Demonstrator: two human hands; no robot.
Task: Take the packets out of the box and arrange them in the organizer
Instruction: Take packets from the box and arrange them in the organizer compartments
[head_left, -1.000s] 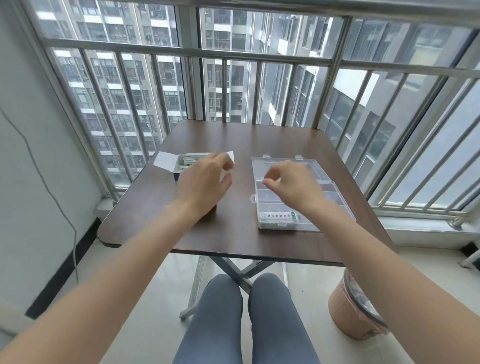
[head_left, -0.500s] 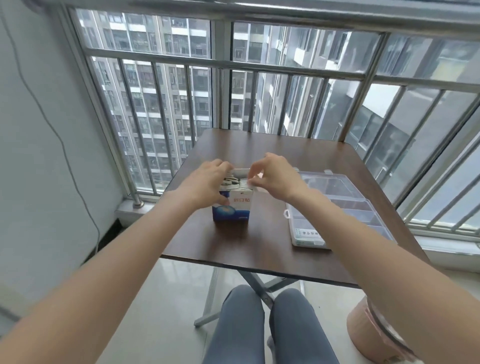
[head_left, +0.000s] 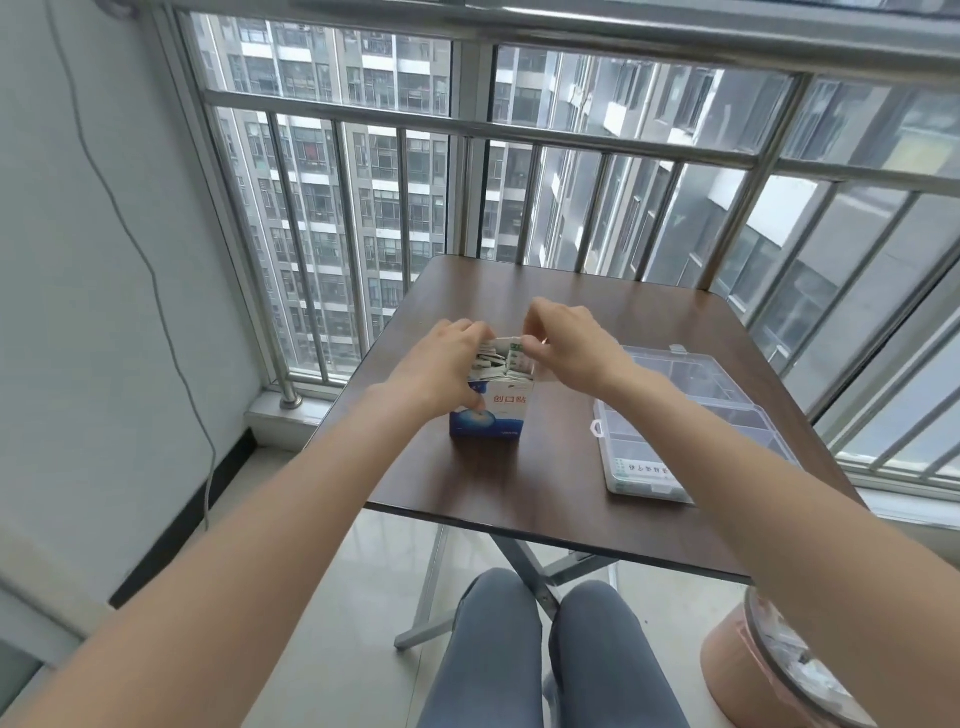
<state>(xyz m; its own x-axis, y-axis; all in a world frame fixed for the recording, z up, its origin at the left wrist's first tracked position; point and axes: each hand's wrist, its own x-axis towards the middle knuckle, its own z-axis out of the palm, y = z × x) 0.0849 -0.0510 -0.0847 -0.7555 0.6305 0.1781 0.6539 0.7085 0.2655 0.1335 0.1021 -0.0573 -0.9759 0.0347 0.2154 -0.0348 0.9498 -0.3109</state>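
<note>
Currently the box (head_left: 491, 415) stands upright near the worktop's (head_left: 519, 483) left edge, its top open and packets (head_left: 498, 364) showing inside. The left hand (head_left: 441, 371) grips the box's left side, fingers curled over the top rim. The right hand (head_left: 566, 348) reaches over the opening from the right, fingertips pinching one packet at the top. The clear organizer (head_left: 691, 415) lies near the right edge, well apart from the box.
</note>
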